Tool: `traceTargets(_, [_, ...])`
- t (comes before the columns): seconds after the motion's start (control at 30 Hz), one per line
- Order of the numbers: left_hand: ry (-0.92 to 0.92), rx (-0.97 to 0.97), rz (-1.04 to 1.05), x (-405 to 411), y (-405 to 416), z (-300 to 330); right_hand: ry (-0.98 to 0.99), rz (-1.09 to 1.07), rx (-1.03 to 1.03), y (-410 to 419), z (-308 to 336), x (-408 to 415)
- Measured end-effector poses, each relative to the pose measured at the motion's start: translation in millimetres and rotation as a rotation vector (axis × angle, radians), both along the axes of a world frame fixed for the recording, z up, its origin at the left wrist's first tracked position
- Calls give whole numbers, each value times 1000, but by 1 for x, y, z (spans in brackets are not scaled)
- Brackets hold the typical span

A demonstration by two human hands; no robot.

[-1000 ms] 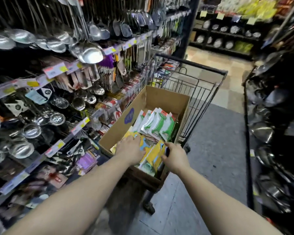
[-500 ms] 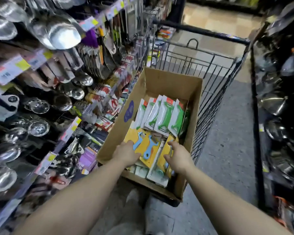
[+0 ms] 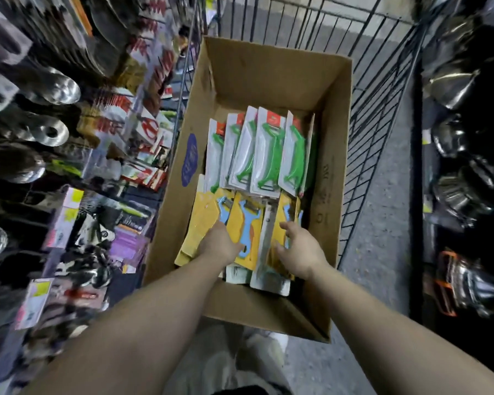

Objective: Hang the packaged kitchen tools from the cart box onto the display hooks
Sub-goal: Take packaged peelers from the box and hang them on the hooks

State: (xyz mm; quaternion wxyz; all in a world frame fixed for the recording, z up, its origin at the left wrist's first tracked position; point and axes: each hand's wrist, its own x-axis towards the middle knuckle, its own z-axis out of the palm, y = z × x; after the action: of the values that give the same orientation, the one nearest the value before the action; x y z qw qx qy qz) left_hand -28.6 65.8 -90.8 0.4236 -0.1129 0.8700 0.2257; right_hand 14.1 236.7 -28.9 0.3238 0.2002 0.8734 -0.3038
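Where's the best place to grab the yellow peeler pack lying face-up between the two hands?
Probably pinch the yellow peeler pack at its near end, coming from above on your side. It lies flat, its far end tucked under the green packs. The left hand already rests beside it; the right hand hovers alongside.

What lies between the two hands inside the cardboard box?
In the head view, a yellow-carded blue peeler pack and a pale pack standing edge-up lie between the left hand and the right hand.
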Motion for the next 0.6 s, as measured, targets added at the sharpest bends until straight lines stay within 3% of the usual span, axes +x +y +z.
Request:
traceTargets(0.3, [-252,314,490,-2,-31,5,-78,-77,-60,-20,0,-12])
traceTargets(0.43, [-369,434,460,4,-44,27,-118,-328,-173,-30,-3,-18])
traceTargets(0.6, [-388,440,313,3,-41,33,-77,-715,-358,-27,-10,-22])
